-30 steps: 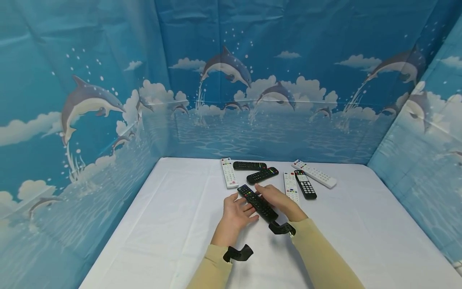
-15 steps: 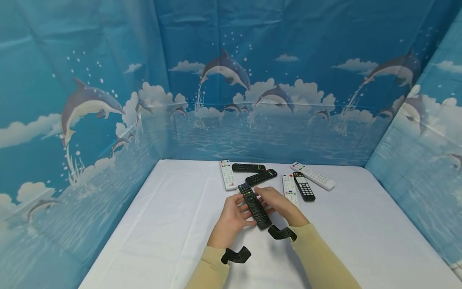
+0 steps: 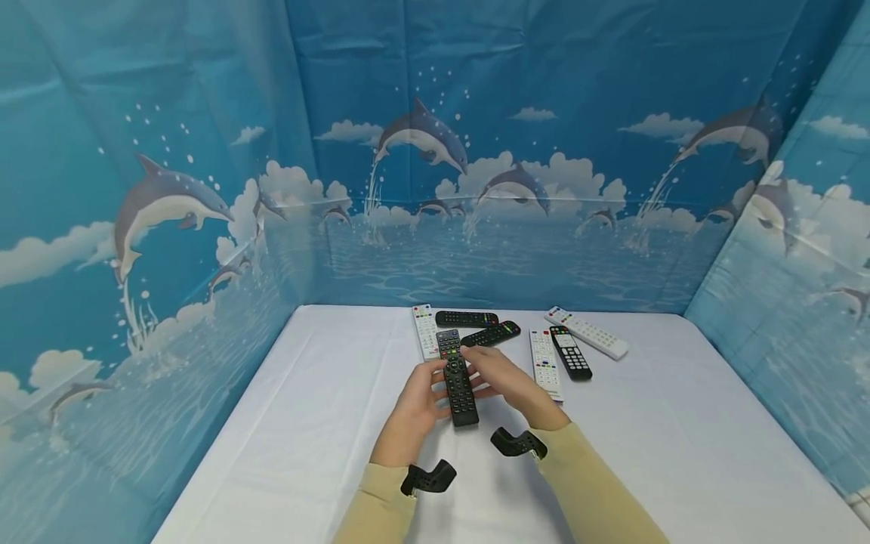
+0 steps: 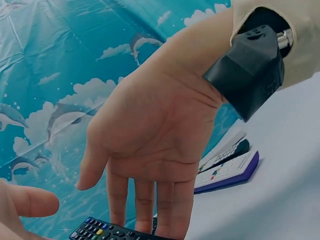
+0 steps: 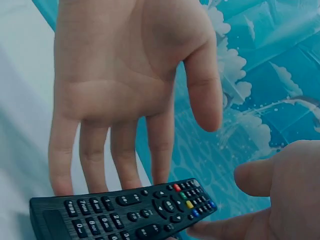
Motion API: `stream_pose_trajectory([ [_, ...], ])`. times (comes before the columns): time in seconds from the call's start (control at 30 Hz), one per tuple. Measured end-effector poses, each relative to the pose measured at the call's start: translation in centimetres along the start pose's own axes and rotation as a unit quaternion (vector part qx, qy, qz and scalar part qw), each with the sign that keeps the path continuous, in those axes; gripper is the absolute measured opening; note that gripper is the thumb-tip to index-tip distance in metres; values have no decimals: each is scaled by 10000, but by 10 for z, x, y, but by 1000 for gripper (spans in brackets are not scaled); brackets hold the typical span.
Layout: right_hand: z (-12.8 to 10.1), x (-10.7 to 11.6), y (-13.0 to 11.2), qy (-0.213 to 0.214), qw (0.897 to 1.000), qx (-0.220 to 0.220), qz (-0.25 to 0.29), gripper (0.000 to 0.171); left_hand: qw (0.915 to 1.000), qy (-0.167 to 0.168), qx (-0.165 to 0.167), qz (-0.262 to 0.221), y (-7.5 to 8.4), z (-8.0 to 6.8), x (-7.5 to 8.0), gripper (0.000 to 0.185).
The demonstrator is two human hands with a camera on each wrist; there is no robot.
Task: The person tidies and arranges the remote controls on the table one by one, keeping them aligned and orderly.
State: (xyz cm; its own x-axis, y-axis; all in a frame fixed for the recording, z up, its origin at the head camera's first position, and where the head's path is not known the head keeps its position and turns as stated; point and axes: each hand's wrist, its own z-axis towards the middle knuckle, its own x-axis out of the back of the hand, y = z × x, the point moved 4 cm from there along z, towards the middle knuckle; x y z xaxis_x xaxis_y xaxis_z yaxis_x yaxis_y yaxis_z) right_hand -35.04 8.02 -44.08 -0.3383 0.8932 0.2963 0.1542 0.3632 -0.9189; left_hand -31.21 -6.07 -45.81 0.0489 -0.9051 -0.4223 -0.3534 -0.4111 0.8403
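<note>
A black remote control (image 3: 460, 389) with a few coloured buttons rests across the fingers of both hands, over the table. In the head view my left hand (image 3: 410, 412) is at its left side and my right hand (image 3: 510, 381) at its right. Seen from the left wrist, the left hand (image 4: 150, 125) has its palm facing the camera and long, straight fingers reaching behind the remote. The right wrist view shows the right hand (image 5: 115, 75) likewise, its fingers straight behind the remote's edge and its thumb apart from it.
Beyond the hands lie a white remote (image 3: 424, 330) and two black remotes (image 3: 466, 319). To the right are a white remote (image 3: 545, 363), a black one with white keys (image 3: 571, 353) and another white one (image 3: 590, 332). A blue dolphin curtain (image 3: 408, 257) borders the white table (image 3: 299, 438).
The black remote has turned from a slant to nearly straight away from me and shifted left. Both hands have moved a little left with it.
</note>
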Motion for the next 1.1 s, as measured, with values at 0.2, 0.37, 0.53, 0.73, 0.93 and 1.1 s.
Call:
stream_pose_trajectory([
  [0.2, 4, -22, -14, 191, 9989, 303, 300, 61, 9996, 158, -192, 140, 17, -5, 15, 64],
  [0.37, 9, -46, -25, 352, 9953, 677, 594, 58, 9961, 355, -573, 571, 34, -11, 35, 65],
  [0.53, 16, -77, -33, 416, 9893, 919, 1050, 59, 9848, 586, -952, 1333, 51, -17, 57, 64],
  [0.73, 22, -110, -36, 374, 9794, 1002, 1710, 60, 9699, 823, -1089, 2016, 64, -24, 79, 65],
  [0.93, 27, -142, -35, 15, 9664, 968, 2381, 61, 9622, 943, -1117, 2298, 70, -32, 102, 64],
  [1.1, 30, -168, -32, -269, 9563, 808, 2797, 62, 9598, 1072, -1097, 2352, 73, -38, 128, 64],
])
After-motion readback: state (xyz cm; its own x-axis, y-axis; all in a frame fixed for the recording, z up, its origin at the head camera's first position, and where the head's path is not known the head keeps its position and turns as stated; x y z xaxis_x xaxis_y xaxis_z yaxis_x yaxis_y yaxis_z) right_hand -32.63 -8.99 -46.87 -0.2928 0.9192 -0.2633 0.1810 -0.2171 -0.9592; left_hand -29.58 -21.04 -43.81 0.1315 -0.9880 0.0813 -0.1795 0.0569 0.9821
